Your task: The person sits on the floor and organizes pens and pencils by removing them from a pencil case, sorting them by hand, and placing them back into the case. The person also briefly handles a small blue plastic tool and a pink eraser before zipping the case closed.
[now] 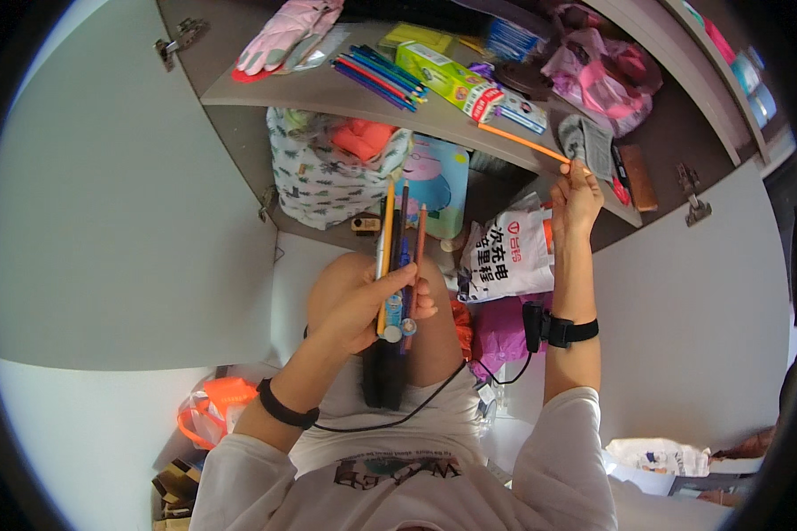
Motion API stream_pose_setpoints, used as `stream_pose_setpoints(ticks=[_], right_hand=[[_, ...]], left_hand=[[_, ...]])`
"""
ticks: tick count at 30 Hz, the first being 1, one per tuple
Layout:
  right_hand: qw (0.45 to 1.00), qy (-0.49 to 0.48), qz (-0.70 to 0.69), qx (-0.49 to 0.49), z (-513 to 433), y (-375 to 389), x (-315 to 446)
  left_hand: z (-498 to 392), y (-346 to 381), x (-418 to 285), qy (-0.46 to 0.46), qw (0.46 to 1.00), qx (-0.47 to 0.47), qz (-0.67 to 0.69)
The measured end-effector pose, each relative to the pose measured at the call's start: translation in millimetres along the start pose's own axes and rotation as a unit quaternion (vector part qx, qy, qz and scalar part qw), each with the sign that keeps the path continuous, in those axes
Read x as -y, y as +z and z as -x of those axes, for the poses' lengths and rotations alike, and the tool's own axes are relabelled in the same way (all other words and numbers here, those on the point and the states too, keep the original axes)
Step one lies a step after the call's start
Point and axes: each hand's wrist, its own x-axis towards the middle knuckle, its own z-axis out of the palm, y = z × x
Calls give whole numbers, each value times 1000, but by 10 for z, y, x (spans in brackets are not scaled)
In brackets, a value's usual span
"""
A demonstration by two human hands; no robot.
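In the head view my left hand (378, 302) is closed round a mixed bundle of pencils and pens (388, 245) above my lap. Some have pointed tips facing the cabinet. My right hand (576, 192), at the front edge of the upper shelf, pinches one end of an orange pencil (523, 143). Its other end points left, towards a green box (448, 79). Left of that box, several colored pencils (380, 76) lie in a pile on the shelf. A gray cloth item (586, 143) lies just beyond my right fingers.
Pink gloves (289, 36) and a pink plastic bag (601, 73) lie on the shelf (279, 96). Below stand a tree-patterned bag (329, 172) and a white printed bag (508, 255). Open cabinet doors (126, 199) flank me. A black cable (405, 419) runs between my wrist straps.
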Motion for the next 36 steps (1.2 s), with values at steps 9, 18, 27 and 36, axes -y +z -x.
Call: stream_pose_setpoints(ticks=[9,18,27,36], right_hand=[[871,-337,332,133,-347,1197,162],[524,-342,669,401,-529,2715,-416],[434,-286,720,460,-755,3021,-836],[465,-366,716,370,-849,2462,-795]], left_hand=[[-28,-107,-73,-13,999,12,32],[-79,-312,-244,13,999,18,34],[-145,-576,-324,43,997,19,59],[-206,-496,-347,30,999,2,16]])
